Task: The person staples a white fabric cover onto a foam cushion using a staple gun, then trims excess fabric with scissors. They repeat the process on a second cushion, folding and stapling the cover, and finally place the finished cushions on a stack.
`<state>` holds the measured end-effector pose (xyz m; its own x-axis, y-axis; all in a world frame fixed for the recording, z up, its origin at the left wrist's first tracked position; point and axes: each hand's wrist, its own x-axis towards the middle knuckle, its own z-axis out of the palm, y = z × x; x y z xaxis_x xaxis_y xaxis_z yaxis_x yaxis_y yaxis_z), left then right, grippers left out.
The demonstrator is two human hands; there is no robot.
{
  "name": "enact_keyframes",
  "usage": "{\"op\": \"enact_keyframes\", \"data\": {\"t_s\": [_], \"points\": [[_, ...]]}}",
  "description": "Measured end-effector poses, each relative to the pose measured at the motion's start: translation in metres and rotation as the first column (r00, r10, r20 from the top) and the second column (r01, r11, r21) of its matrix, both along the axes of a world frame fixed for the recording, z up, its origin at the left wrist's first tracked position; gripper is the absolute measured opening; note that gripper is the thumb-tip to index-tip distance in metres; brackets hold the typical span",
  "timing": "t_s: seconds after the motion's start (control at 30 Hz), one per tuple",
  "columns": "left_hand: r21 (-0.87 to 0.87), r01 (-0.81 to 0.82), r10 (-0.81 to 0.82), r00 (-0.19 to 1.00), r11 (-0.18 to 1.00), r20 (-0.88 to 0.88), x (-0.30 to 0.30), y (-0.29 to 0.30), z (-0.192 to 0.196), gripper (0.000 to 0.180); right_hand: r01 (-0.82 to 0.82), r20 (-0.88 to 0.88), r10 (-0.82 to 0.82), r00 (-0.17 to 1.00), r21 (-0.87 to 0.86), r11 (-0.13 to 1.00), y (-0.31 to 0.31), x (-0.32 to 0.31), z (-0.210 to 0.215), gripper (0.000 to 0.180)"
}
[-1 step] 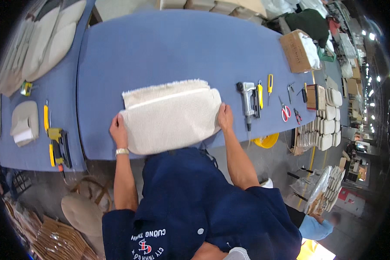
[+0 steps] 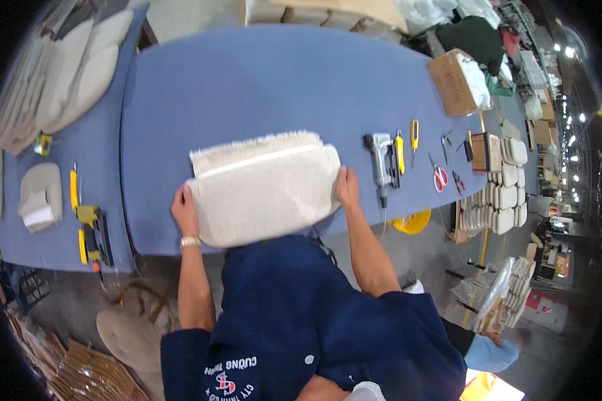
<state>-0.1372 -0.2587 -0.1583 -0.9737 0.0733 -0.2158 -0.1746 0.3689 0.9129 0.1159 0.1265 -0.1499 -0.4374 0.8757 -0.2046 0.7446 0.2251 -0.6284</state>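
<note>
A beige fabric-covered cushion pad (image 2: 264,197) lies at the near edge of the blue table. Along its far side runs a fabric flap with a frayed edge (image 2: 254,150) and a pale strip beside it. My left hand (image 2: 185,210) grips the pad's left end, its fingers curled at the edge. At the opposite end, my right hand (image 2: 347,188) is closed on the right edge. The fingertips under the pad are hidden.
Right of the pad lie a pneumatic staple gun (image 2: 381,164), yellow-handled tools (image 2: 400,150), red-handled scissors (image 2: 440,179) and pliers (image 2: 459,184). A cardboard box (image 2: 456,83) stands at the far right. Another staple gun (image 2: 93,230) and several beige pads (image 2: 80,80) are on the left table.
</note>
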Motion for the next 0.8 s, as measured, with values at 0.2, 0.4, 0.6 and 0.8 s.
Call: {"op": "enact_keyframes", "data": {"t_s": [0.2, 0.4, 0.6, 0.8], "points": [[0.064, 0.014, -0.017, 0.999, 0.998, 0.045, -0.010, 0.029, -0.014, 0.039, 0.091, -0.013, -0.094, 0.995, -0.142, 0.986, 0.018, 0.026, -0.017, 0.060], [0.147, -0.122, 0.104, 0.987, 0.982, 0.122, -0.022, 0.021, 0.018, 0.054, 0.132, -0.342, -0.364, 0.866, -0.547, 0.827, 0.025, 0.000, -0.016, 0.073], [0.271, -0.162, 0.178, 0.983, 0.949, -0.036, -0.019, 0.059, 0.116, 0.070, 0.104, -0.479, -0.674, 0.562, -0.768, 0.632, 0.003, 0.001, 0.048, 0.067], [0.514, 0.063, 0.182, 0.893, 0.855, -0.412, -0.031, 0.082, 0.228, 0.066, -0.137, -0.699, -0.631, 0.336, -0.700, 0.701, 0.016, -0.016, 0.044, 0.059]]}}
